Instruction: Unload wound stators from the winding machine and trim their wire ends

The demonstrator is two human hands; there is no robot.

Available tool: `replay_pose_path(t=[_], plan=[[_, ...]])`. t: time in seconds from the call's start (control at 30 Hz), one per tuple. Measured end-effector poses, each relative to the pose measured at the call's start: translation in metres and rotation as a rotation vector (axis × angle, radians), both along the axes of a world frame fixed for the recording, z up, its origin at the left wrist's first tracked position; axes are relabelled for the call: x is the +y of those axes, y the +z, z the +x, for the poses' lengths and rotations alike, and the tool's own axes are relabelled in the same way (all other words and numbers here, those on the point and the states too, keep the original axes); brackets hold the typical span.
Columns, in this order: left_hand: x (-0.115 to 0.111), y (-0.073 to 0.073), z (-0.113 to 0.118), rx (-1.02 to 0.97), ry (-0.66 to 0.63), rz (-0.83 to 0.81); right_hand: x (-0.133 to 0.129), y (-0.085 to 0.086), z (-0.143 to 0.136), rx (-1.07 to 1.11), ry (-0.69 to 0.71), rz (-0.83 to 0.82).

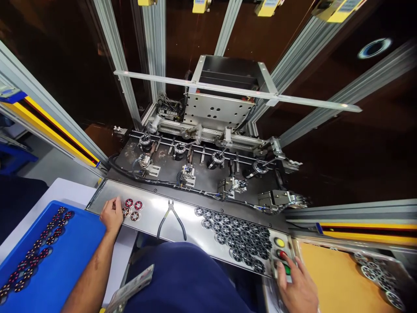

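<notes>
My left hand (112,215) rests at the left end of the metal shelf (192,217), its fingers curled closed; what they hold, if anything, is hidden. Beside its fingertips lie several small round motor stators (134,216) with red and copper windings. My right hand (297,284) is over the button box (275,256) at the shelf's right end. Its fingers are stretched out, with the index finger at the red button (282,254) and the thumb beside the green button (287,269). Diagonal cutters (171,219) with dark handles lie spread on the shelf between my hands.
Many black-and-silver stators (233,232) crowd the shelf's right half. Behind stands a winding machine (218,158) with several spindles. A blue tray (65,256) of wound stators is at left; a yellow-orange surface (339,278) with more silver parts (378,271) is at right. Yellow-edged posts flank the opening.
</notes>
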State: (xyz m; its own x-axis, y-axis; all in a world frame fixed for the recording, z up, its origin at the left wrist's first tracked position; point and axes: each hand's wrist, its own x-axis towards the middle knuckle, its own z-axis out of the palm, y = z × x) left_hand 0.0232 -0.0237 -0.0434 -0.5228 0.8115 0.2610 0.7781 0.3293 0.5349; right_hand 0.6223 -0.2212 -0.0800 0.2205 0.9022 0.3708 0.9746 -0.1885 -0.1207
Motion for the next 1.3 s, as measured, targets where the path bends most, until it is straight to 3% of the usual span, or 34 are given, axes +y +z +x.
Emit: replay_pose_path(t=[0.23, 0.37, 0.43, 0.5, 0.57, 0.63, 0.73, 0.77, 0.83, 0.9, 1.03, 1.17, 1.3], plan=[[-0.001, -0.002, -0.002, 0.002, -0.001, -0.008, -0.001, -0.002, 0.003, -0.032, 0.0, 0.032], [-0.002, -0.001, -0.001, -0.018, 0.007, -0.01, -0.005, 0.001, 0.006, -0.012, 0.004, -0.041], [-0.002, 0.0, 0.0, -0.039, 0.015, -0.004, -0.003, 0.009, 0.011, 0.028, 0.036, -0.106], [-0.003, 0.0, 0.0, -0.069, 0.022, 0.007, 0.01, 0.028, 0.012, 0.047, 0.06, -0.138], [-0.004, 0.0, -0.001, -0.106, 0.024, 0.02, 0.041, 0.062, -0.001, 0.029, 0.06, -0.061], [-0.005, 0.002, -0.004, -0.15, 0.024, 0.035, 0.09, 0.108, -0.031, 0.007, 0.114, 0.141], [-0.007, 0.009, -0.01, -0.204, 0.019, 0.067, 0.186, 0.179, -0.105, 0.108, 0.523, 0.34], [-0.009, 0.014, -0.012, -0.212, 0.015, 0.083, 0.221, 0.197, -0.134, 0.137, 0.677, 0.347], [-0.013, 0.028, -0.016, -0.207, 0.004, 0.124, 0.291, 0.22, -0.192, 0.126, 0.909, 0.211], [-0.019, 0.045, -0.019, -0.18, -0.014, 0.167, 0.355, 0.224, -0.248, 0.088, 1.019, 0.1], [-0.023, 0.081, -0.02, -0.09, -0.07, 0.231, 0.445, 0.201, -0.342, -0.019, 1.158, -0.116], [-0.005, 0.106, -0.021, 0.013, -0.175, 0.283, 0.478, 0.178, -0.391, -0.049, 1.183, -0.239], [0.04, 0.118, -0.019, 0.08, -0.313, 0.287, 0.48, 0.165, -0.391, 0.042, 1.09, -0.339]])
